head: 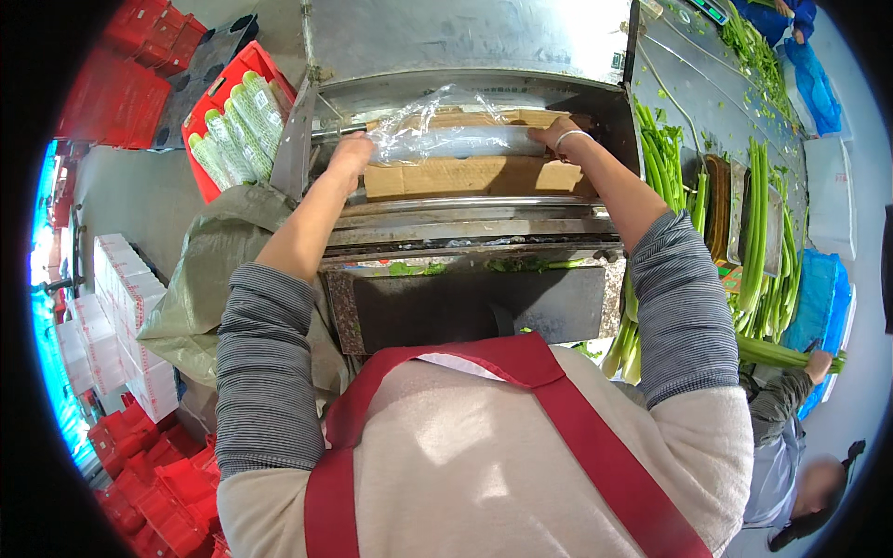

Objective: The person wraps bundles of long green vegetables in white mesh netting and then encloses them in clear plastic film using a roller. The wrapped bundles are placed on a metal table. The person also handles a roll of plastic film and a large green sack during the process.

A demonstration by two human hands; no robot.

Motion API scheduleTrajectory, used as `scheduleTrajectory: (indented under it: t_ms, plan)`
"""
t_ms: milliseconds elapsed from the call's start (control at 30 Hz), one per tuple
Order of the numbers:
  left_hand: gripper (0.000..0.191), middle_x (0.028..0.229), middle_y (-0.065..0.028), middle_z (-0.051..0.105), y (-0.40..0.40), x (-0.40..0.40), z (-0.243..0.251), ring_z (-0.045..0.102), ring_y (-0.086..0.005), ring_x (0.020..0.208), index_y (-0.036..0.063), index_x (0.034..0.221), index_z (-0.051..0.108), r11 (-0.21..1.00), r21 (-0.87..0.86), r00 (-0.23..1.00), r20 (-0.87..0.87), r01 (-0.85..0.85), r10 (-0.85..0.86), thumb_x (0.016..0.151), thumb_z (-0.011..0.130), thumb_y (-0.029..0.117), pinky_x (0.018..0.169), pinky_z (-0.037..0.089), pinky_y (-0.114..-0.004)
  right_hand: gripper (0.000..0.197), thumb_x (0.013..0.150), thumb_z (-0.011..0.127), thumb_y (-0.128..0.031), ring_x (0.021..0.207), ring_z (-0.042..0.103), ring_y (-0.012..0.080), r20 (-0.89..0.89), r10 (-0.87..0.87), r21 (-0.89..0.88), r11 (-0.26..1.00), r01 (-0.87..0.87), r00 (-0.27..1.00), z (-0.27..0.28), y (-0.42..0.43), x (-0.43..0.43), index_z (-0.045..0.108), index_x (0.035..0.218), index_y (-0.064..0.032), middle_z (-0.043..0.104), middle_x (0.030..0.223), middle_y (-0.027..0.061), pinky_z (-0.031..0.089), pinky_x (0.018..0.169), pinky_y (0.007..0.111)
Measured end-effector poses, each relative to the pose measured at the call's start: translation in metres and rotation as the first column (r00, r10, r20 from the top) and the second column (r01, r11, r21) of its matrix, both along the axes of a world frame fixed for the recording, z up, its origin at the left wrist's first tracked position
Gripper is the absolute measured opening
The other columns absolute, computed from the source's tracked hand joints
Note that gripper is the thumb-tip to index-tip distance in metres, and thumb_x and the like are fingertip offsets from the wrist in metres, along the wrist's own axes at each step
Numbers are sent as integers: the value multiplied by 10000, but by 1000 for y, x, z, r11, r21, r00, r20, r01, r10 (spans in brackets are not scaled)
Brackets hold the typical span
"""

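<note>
In front of me, a roll of clear plastic film (457,142) lies crosswise inside the metal housing of a wrapping machine (474,38). Cardboard (446,178) shows along its near and far sides. My left hand (351,159) grips the roll's left end, where loose crinkled film (432,115) stands up. Beside that hand, a dark metal rod (339,131) sticks out to the left. At the opposite end, my right hand (564,136), with a pale band at the wrist, holds the roll; its fingertips are partly hidden. A dark flat plate (481,307) lies nearer my body, with leaf scraps along its far edge.
Net-wrapped vegetables (241,125) fill a red crate (199,171) at left. A woven sack (202,272), white boxes (129,314) and red crates (160,488) stand nearby. Celery (757,230) covers the right-hand table (673,77). A co-worker's hand (818,366) holds celery at far right.
</note>
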State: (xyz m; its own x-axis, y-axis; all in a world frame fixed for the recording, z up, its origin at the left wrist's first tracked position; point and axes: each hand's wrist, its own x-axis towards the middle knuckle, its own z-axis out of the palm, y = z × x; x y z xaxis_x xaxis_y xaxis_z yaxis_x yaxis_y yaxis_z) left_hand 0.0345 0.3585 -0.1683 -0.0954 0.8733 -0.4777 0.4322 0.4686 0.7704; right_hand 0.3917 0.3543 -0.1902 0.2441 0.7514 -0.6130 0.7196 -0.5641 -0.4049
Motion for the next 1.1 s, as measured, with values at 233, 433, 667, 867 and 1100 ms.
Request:
scheduleTrajectory:
  t_ms: [233,433,667,867,1100]
  plan:
    - [173,923,-43,623,-9,-5,21,517,-142,887,52,975,633,995,-98,960,280,-4,32,857,531,128,769,375,-320,495,801,645,-413,703,635,234,35,-22,-8,1000,22,999,-11,4,3,647,992,43,658,837,153,492,633,362]
    - [168,899,-39,623,-1,9,-8,522,-135,843,48,977,633,981,-5,935,302,195,-184,864,555,144,797,382,-288,481,861,567,-415,800,611,239,73,80,189,978,-92,994,-47,-2,50,618,1032,32,637,863,159,466,711,373]
    - [175,906,-48,632,6,2,-26,540,-141,832,35,962,627,998,16,918,391,61,-62,855,567,159,777,396,-298,498,855,584,-422,708,567,226,-90,-92,148,983,105,992,-11,-17,34,630,1008,50,627,787,125,451,679,357]
    - [231,980,-43,632,4,2,-14,570,-183,835,40,1027,613,1000,14,919,394,-6,0,839,601,174,781,427,-331,544,854,575,-463,707,573,217,-67,-41,194,980,54,997,-11,-24,34,638,1012,54,628,778,120,455,677,369]
    - [196,809,-137,621,23,15,9,570,-196,762,6,932,606,942,245,962,-207,228,-179,799,475,67,716,437,-334,566,784,651,-453,953,634,323,178,341,-15,939,-344,923,36,-9,28,640,1033,55,646,1002,249,482,819,374]
